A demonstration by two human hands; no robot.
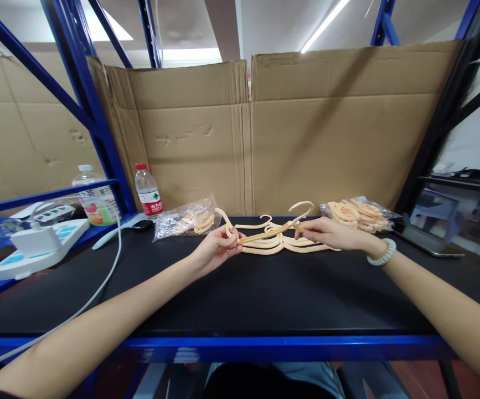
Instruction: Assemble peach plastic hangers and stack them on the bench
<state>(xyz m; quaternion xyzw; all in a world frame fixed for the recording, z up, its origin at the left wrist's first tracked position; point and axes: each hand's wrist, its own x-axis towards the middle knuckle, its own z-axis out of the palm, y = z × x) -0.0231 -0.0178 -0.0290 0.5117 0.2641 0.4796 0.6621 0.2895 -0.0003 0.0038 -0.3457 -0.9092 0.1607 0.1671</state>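
Note:
A beige plastic hanger [269, 231] is held just above a small pile of similar hangers [277, 245] lying on the black shelf top [248, 293]. My left hand [216, 249] pinches the hanger's left end, fingers closed. My right hand [331, 233], with a white bracelet at the wrist, grips its right end near the hook. Both hands hover over the pile at the middle of the shelf.
A clear bag of hanger parts [187, 219] lies left of the pile and another bag [359, 214] to the right. A water bottle [149, 192], a second bottle [94, 197], a white power strip [42, 244] and its cable [98, 282] sit at left. Cardboard [289, 133] walls the back.

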